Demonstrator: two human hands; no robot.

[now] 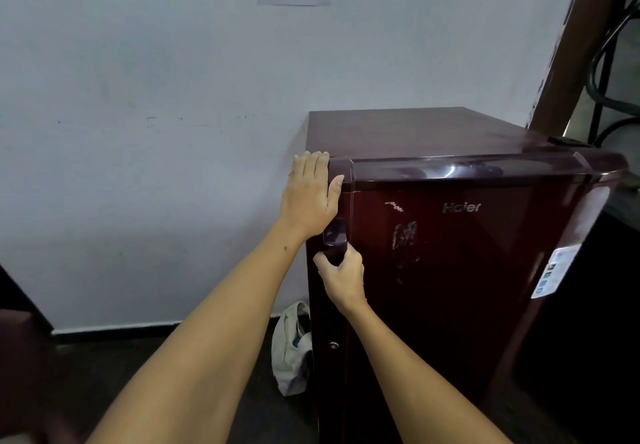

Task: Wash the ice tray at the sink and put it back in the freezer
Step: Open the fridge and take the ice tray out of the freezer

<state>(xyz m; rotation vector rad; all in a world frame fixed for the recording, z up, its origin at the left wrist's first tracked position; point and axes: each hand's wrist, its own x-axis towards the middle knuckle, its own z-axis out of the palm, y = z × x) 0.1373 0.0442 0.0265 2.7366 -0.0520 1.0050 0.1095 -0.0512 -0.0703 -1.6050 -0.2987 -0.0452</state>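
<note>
While the left hand [309, 194] lies flat against the top left corner of the dark red fridge [460, 270], fingers straight and together with the thumb resting on the front edge of the door, the right hand [341, 277] is curled round the lower end of the door handle [334, 241] — fingers wrapped behind it, thumb across the front. The door sits shut against the cabinet. No ice tray shows anywhere in view; whether it is inside the fridge cannot be told. A pale cloth bag [291, 350] slumps on the dark floor just beside the fridge's left side, against the grey wall [138, 97] — and a white label [554, 270] is stuck on the door's right edge.
</note>
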